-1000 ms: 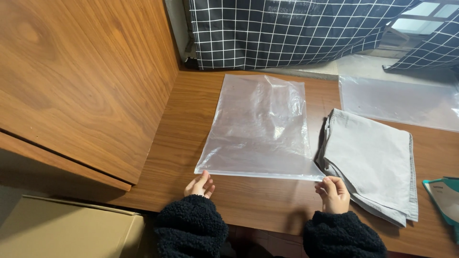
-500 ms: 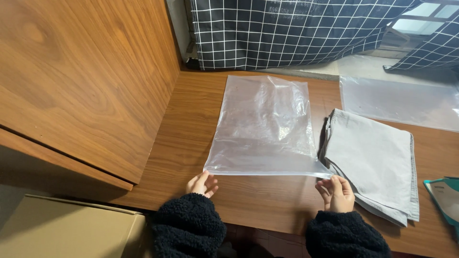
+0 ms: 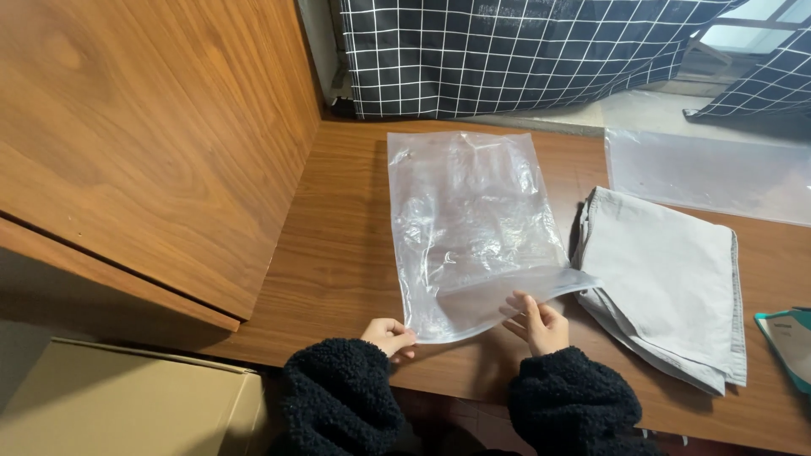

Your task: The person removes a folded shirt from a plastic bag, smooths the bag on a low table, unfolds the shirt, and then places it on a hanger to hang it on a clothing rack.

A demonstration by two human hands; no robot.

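Note:
A clear plastic bag (image 3: 470, 219) lies flat on the wooden table (image 3: 338, 253), its near end lifted and opened. My left hand (image 3: 390, 336) pinches the bag's near left corner. My right hand (image 3: 534, 321) holds the upper layer of the near edge, raising it off the lower layer. Both arms wear fuzzy black sleeves. A folded grey cloth (image 3: 667, 283) lies just right of the bag, its left edge touching the bag's right side.
A tall wooden cabinet panel (image 3: 144, 135) rises at the left. Another clear plastic sheet (image 3: 710, 173) lies at the back right. A black-and-white checked fabric (image 3: 507, 51) hangs behind. A cardboard box (image 3: 118, 405) sits lower left; a teal object (image 3: 790, 338) is at the right edge.
Both hands moved inward along the bag's near edge. The right hand lifted the top layer, so the bag's mouth now gapes open; the bag shifted slightly toward me.

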